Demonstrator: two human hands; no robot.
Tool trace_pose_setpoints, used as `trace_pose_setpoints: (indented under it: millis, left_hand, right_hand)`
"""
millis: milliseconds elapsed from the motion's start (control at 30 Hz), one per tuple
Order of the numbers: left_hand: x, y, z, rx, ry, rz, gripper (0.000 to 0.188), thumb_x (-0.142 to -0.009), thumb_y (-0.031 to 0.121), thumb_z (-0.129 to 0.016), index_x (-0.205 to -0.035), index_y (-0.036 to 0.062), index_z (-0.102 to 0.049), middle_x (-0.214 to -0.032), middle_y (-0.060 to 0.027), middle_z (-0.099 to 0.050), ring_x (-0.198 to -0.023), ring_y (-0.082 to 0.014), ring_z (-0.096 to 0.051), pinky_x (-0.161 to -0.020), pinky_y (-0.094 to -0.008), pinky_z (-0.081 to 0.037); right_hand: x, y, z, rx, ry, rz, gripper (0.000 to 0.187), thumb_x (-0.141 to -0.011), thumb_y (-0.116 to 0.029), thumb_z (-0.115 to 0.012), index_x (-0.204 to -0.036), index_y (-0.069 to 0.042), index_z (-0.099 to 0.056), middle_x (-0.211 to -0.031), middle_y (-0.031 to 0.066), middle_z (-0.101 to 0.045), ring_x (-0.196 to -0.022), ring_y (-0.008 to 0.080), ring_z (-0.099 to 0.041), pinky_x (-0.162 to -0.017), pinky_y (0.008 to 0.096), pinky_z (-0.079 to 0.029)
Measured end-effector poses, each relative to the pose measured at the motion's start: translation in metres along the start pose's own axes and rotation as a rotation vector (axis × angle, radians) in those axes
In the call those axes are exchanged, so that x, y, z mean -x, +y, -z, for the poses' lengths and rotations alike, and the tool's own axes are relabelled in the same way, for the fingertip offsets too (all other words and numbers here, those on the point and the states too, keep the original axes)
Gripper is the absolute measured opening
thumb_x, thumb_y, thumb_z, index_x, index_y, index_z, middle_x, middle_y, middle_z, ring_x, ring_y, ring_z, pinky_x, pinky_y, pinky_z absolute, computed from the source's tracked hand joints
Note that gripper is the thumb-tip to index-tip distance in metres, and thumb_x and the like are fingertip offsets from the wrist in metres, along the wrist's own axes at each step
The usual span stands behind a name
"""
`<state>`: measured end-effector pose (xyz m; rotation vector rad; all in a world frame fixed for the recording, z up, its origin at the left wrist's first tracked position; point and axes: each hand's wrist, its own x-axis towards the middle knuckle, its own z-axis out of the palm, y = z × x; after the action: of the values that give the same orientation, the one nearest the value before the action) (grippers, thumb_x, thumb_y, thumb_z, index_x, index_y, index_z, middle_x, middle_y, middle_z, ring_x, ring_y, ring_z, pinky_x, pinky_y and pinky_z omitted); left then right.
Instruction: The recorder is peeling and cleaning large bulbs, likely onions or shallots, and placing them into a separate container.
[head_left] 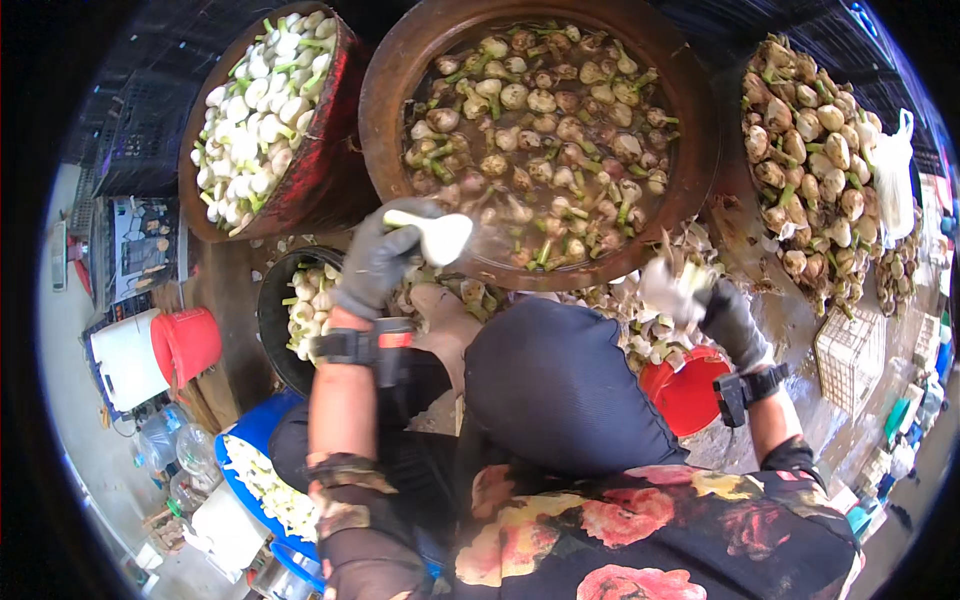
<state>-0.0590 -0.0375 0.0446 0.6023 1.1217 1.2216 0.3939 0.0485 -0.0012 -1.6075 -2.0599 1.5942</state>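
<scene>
My left hand [378,262], in a dark grey glove, grips a peeled white garlic bulb [446,238] by its pale green stem, just off the near left rim of a big round brown tub [385,95]. In the tub, unpeeled garlic bulbs [541,100] float in murky water. My right hand [732,322], gloved too, is to the right of my knee, above a red bucket [683,400]. A pale, papery blur [668,292] shows at its fingertips; motion smears the fingers, so their grip is unclear. Garlic skins [648,335] are heaped below.
At the far left a red-sided tub [335,110] brims with peeled bulbs. Dirty unpeeled garlic [815,150] is piled at right, beside a white plastic bag [893,185] and a white crate [851,358]. A black bucket [270,325] and a blue basin [262,418] stand at my left.
</scene>
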Motion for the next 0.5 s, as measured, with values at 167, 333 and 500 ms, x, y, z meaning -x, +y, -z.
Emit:
trace_pose_setpoints:
  millis: [167,333,500]
  left_hand:
    - [0.05,0.039,0.109,-0.962,-0.106,0.54,0.024,-0.064,0.009,-0.06,-0.086,0.0021,-0.06,-0.08,-0.0042,-0.061,-0.074,-0.013,-0.056,-0.068,-0.0259,-0.044]
    - [0.051,0.037,0.122,-1.337,0.021,0.616,0.027,-0.071,0.014,-0.06,-0.095,0.0017,-0.058,-0.082,-0.0055,-0.06,-0.073,-0.0106,-0.054,-0.065,-0.0241,-0.044]
    - [0.008,0.01,0.06,-0.783,0.218,0.2,0.024,-0.077,0.011,-0.055,-0.1,0.0036,-0.055,-0.089,-0.0041,-0.058,-0.079,-0.0106,-0.055,-0.069,-0.0239,-0.044]
  right_hand:
    - [0.001,-0.034,0.02,0.582,-0.098,-0.185,0.026,-0.071,-0.018,-0.054,-0.096,-0.011,-0.057,-0.086,0.017,-0.059,-0.084,0.0311,-0.056,-0.069,0.0352,-0.044]
    - [-0.099,-0.113,-0.028,0.355,-0.04,0.26,0.018,-0.073,-0.013,-0.053,-0.09,-0.01,-0.058,-0.081,0.0159,-0.057,-0.074,0.0309,-0.056,-0.064,0.0354,-0.044]
    - [-0.237,-0.125,-0.116,0.622,-0.233,0.413,0.021,-0.074,-0.019,-0.05,-0.088,-0.007,-0.06,-0.09,0.0128,-0.059,-0.082,0.0315,-0.056,-0.072,0.0368,-0.044]
